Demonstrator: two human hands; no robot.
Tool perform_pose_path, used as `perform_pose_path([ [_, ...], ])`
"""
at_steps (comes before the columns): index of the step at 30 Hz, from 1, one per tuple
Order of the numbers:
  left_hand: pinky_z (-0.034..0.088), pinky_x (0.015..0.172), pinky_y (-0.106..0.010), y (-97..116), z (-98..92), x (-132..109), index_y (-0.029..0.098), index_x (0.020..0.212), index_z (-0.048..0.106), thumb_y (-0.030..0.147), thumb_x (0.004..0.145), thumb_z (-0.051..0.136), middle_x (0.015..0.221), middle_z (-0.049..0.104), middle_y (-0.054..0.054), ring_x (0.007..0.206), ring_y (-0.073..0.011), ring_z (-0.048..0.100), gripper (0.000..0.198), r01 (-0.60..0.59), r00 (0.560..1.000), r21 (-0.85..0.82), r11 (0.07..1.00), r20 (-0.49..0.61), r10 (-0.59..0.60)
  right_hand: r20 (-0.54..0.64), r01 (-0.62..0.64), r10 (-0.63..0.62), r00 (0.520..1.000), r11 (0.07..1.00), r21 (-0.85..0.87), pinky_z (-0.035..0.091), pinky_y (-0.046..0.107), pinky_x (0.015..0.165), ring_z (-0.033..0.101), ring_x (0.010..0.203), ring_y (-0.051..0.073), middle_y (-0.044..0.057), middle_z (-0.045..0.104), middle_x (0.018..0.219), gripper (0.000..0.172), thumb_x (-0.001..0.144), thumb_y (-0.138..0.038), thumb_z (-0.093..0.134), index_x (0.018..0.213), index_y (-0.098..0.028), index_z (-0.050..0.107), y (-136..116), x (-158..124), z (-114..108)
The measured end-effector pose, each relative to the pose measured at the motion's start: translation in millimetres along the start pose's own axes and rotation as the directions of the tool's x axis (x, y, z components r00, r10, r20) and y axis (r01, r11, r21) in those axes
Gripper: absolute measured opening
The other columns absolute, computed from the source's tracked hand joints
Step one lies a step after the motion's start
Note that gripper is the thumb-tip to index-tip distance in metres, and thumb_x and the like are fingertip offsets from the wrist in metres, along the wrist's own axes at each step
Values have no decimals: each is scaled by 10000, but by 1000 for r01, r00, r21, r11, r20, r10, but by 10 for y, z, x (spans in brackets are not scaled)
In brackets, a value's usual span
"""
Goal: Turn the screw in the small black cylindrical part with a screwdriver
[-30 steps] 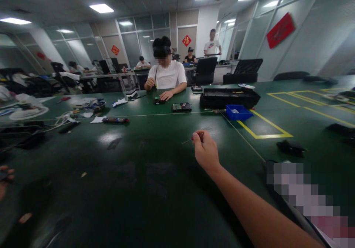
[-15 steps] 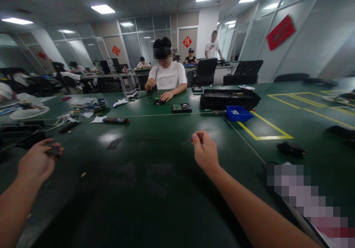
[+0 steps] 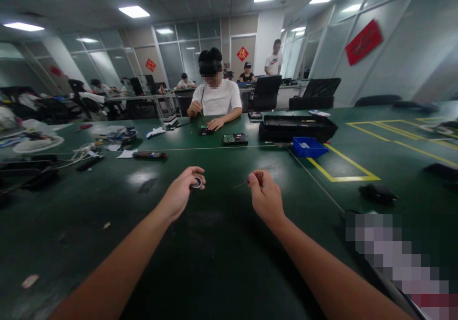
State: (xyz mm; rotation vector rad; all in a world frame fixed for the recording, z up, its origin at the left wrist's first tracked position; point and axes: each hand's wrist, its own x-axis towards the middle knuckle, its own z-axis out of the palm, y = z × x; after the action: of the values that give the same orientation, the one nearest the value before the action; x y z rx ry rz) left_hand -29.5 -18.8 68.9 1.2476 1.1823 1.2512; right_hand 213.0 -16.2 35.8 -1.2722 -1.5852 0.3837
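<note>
Screwdriver (image 3: 243, 183) is gripped by the right hand (image 3: 266, 198), a round object (image 3: 196, 182) by the left hand (image 3: 179, 192).

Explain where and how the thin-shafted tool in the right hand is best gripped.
Probably by the tool's handle, coming from the right: its slim shaft juts out toward the left hand and offers little to grip. The right hand pinches that handle end between thumb and fingers, which hide much of it.

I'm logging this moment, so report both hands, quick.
Left hand: closed, holding a small round object.
Right hand: closed, holding a thin-shafted tool.
</note>
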Motion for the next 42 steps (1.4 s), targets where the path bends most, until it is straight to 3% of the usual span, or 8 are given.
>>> perform_pose_path([
  [3, 437, 796, -322, -110, 349, -66, 176, 1106, 552, 180, 813, 439, 921, 628, -47, 841, -185, 579, 314, -27, 991, 170, 985, 131, 5, 8, 5, -5, 1000, 1000, 7, 453, 327, 676, 648, 753, 211, 36, 675, 807, 273, 1014, -454, 442, 966, -220, 576, 2, -8, 7],
  [5, 438, 808, -331, -234, 475, -105, 193, 1150, 526, 204, 875, 409, 954, 627, -51, 869, -191, 575, 299, -97, 980, 311, 945, 194, 36, 17, 12, -12, 1000, 1000, 8, 455, 329, 682, 650, 753, 214, 37, 676, 807, 285, 1012, -470, 440, 959, -223, 573, -1, -16, 14],
  [11, 447, 875, -387, -570, 424, -64, 199, 1197, 514, 177, 923, 367, 989, 599, -78, 955, -223, 571, 311, -357, 918, 568, 742, 362, 164, 82, 45, -45, 996, 999, -5, 464, 330, 712, 650, 778, 208, 44, 680, 850, 243, 1013, -415, 438, 980, -219, 579, -35, -37, 30],
  [18, 433, 1051, -478, -684, 259, 53, 186, 1344, 459, 115, 822, 541, 1237, 557, -140, 1187, -288, 528, 533, -334, 936, 640, 691, 312, 164, 83, 25, -22, 996, 999, -34, 466, 335, 682, 645, 714, 201, 33, 682, 774, 262, 987, -433, 499, 910, -214, 622, -73, -37, 35],
  [23, 418, 1099, -450, -708, 240, 96, 198, 1215, 580, 154, 900, 567, 1250, 597, -96, 1199, -249, 545, 319, -410, 911, 601, 687, 306, 276, 55, -22, 14, 998, 989, 146, 510, 333, 694, 680, 713, 198, 35, 705, 769, 271, 975, -452, 524, 919, -212, 636, -57, -50, 49],
  [27, 398, 1120, -445, -699, 225, 121, 236, 1213, 621, 155, 891, 622, 1264, 619, -61, 1225, -237, 545, 332, -431, 902, 579, 692, 285, 324, 59, -76, 61, 996, 949, 307, 553, 348, 730, 714, 759, 207, 63, 738, 840, 273, 953, -457, 546, 971, -201, 640, -36, -52, 83],
  [33, 405, 1114, -437, -686, 224, 108, 225, 1260, 617, 178, 889, 648, 1292, 630, -69, 1229, -237, 560, 375, -374, 928, 564, 737, 224, 299, 104, -75, 45, 994, 949, 306, 564, 364, 758, 727, 787, 214, 65, 748, 853, 264, 949, -448, 555, 985, -202, 644, -20, -67, 125],
  [42, 383, 1129, -428, -684, 199, 109, 259, 1275, 631, 234, 911, 646, 1309, 638, -43, 1250, -229, 548, 365, -407, 913, 551, 729, 271, 304, 98, -80, 57, 994, 966, 245, 544, 347, 734, 722, 767, 209, 62, 752, 833, 271, 950, -454, 555, 964, -200, 649, -73, -43, 79],
])
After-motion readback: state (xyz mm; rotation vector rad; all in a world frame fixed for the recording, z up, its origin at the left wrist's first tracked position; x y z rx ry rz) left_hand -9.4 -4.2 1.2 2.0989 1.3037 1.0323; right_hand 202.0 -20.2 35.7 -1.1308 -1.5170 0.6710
